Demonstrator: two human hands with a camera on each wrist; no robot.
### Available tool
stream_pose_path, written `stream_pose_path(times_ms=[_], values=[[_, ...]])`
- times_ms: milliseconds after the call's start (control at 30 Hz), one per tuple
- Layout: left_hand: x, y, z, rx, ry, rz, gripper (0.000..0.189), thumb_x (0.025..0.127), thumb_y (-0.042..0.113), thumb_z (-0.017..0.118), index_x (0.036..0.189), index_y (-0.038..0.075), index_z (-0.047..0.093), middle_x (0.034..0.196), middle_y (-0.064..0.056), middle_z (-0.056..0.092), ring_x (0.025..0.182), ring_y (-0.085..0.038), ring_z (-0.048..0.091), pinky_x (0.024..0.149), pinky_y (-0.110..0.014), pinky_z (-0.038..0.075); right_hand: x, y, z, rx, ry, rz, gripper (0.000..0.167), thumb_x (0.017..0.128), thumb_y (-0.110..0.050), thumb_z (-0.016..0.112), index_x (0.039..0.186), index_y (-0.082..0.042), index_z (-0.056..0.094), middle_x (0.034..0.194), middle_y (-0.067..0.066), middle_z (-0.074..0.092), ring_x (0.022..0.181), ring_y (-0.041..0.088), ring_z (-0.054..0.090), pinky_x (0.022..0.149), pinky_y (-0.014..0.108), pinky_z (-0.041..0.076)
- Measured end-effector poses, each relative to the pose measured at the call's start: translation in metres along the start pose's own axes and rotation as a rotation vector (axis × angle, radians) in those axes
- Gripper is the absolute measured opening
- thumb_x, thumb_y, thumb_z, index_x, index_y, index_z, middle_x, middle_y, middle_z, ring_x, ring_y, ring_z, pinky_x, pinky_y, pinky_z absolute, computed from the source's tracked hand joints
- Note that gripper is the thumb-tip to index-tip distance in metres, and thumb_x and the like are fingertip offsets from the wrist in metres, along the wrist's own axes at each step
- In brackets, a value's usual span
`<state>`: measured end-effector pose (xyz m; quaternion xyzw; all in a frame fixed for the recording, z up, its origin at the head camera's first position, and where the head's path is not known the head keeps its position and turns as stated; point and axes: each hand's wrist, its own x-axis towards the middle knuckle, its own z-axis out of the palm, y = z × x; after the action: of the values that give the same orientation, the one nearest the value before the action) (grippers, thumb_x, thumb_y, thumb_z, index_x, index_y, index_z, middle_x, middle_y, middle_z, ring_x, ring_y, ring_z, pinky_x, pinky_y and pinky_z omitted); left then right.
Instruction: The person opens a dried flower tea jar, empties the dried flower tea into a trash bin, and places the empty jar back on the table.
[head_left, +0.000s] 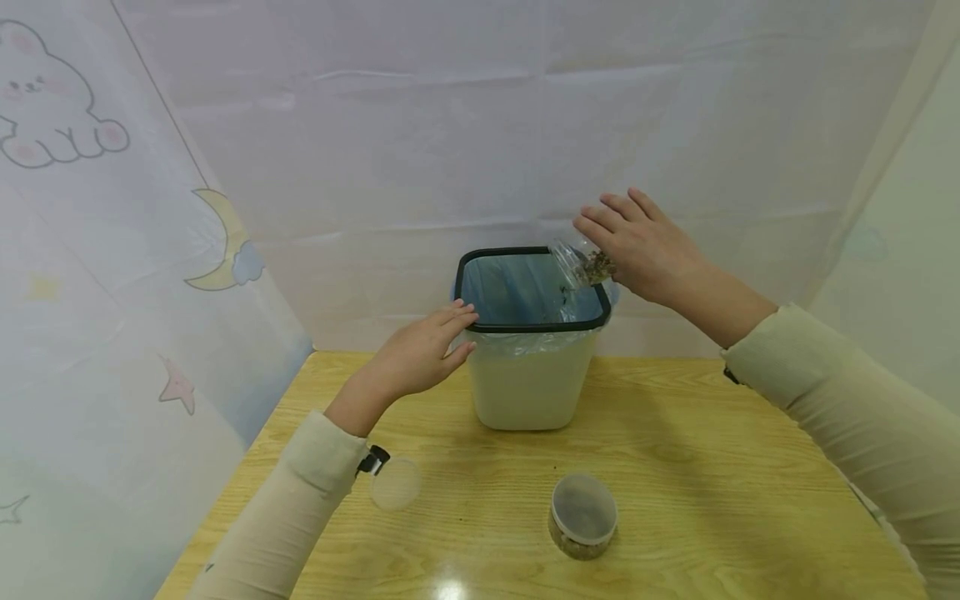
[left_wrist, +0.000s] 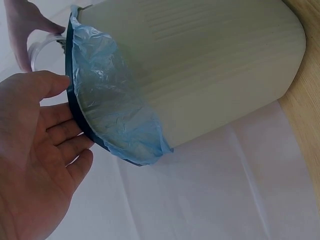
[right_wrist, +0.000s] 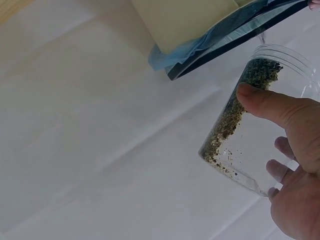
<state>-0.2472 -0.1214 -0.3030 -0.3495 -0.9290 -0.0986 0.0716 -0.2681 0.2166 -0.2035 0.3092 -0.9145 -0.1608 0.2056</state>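
My right hand [head_left: 647, 254] grips a clear plastic jar [right_wrist: 240, 135] tilted over the right side of the trash bin [head_left: 534, 383]. Dried, crumbled herb-like flakes [right_wrist: 227, 120] lie along the jar's lower wall, and some dark bits show below its mouth in the head view. A thin blue bag [left_wrist: 107, 95] lines the cream bin and folds out under its black rim [head_left: 536, 327]. At the bin's left side my left hand [head_left: 420, 346] has its fingers extended, fingertips right at the rim. In the left wrist view the thumb also lies against the rim.
An uncovered clear jar [head_left: 583, 517] with some flakes at its bottom stands on the wooden table [head_left: 675, 467] in front of the bin. A round translucent lid [head_left: 396, 485] lies by my left wrist. A pale cloth backdrop [head_left: 375, 167] hangs close behind the bin.
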Motion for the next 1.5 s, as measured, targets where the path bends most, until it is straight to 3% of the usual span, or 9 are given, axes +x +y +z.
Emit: stream_pose_path(times_ms=[967, 1500], values=[[-0.0001, -0.0013, 0.0020, -0.008, 0.026, 0.015, 0.054, 0.107, 0.030, 0.054, 0.154, 0.005, 0.043, 0.161, -0.011, 0.036, 0.152, -0.025, 0.029, 0.118, -0.046, 0.035, 0.0006, -0.0014, 0.0007, 0.005, 0.020, -0.019, 0.089, 0.083, 0.000, 0.081, 0.157, -0.003, 0.032, 0.159, 0.020, 0.034, 0.150, 0.042, 0.020, 0.125, 0.056, 0.006], [-0.0011, -0.0031, 0.0024, -0.005, 0.026, 0.018, 0.054, 0.107, 0.030, 0.054, 0.154, 0.005, 0.042, 0.161, -0.012, 0.036, 0.152, -0.025, 0.029, 0.118, -0.045, 0.035, 0.0019, -0.0036, 0.0020, 0.003, 0.026, -0.025, 0.079, 0.088, 0.006, 0.072, 0.156, -0.004, 0.034, 0.159, 0.019, 0.035, 0.151, 0.042, 0.019, 0.125, 0.054, 0.005]])
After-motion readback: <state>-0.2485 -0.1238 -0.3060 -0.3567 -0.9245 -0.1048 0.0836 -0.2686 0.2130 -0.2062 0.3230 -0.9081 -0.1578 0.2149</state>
